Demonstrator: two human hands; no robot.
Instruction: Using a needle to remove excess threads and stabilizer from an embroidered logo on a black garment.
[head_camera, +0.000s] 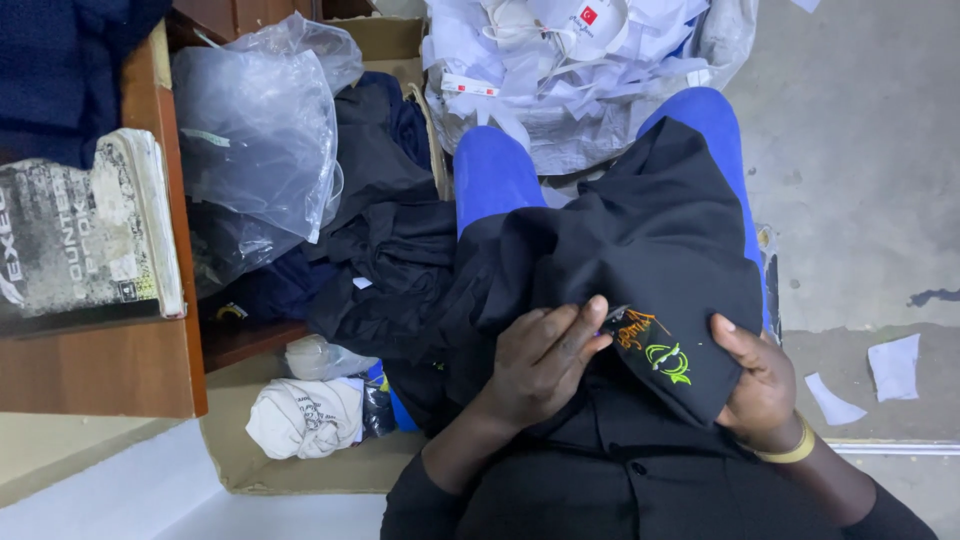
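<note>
At far left, on a brown wooden desk (95, 375), a worn book (85, 235) lying flat beside dark blue cloth. Next to the desk, in an open cardboard box (290, 465) on the floor: a clear plastic bag (262, 130) on top, crumpled dark garments (385, 215) under and beside it, a rolled white cloth (305, 415) at the near end. Farther back, at top centre, a big sack (580, 70) full of white paper scraps and strips, standing just beyond the knees in blue trousers (492, 172) and closing the space in front. On the lap, a black garment (650, 235) spread over both legs, its orange and green embroidered emblem (655, 345) turned up between the hands. Left hand (540, 360) resting on the cloth just left of the emblem, fingers curled and pinching something small at its edge; too small to tell what. Right hand (760, 385), with a yellow wristband, grasping the folded edge of the garment from the right, thumb on top. At right, grey concrete floor with some white paper pieces (893, 365) well apart from the hands.
</note>
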